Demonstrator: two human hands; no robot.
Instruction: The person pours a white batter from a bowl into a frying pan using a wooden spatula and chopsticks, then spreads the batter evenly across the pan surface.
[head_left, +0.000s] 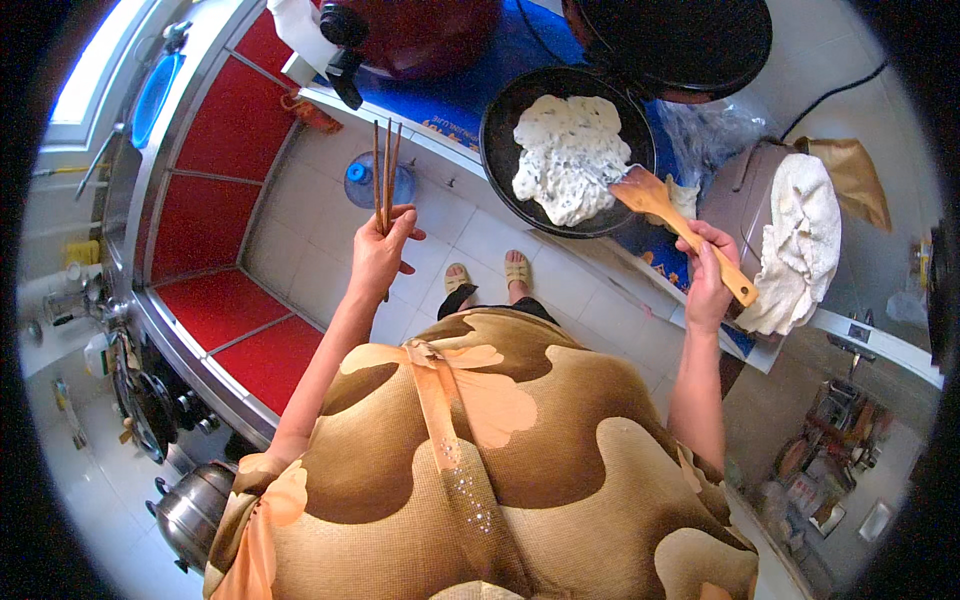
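Note:
My right hand (709, 277) grips the handle of a wooden spatula (660, 199). The spatula's blade touches the right edge of a pale, spread batter with dark green flecks (570, 157). This batter lies in a round black electric griddle pan (496, 169), whose dark lid (675, 45) stands raised behind it. Left of the pan, over the floor, my left hand (382, 255) holds several brown wooden chopsticks (387, 165) with their tips pointing up, apart from the pan.
A dark red appliance (420, 34) stands on the blue table cover (465, 97). A white cloth (802, 232) drapes a brown-grey appliance (735, 187) at the right. A blue-capped water bottle (379, 180) is on the floor. Red cabinets (225, 142) line the left; a steel pot (199, 510) stands lower left.

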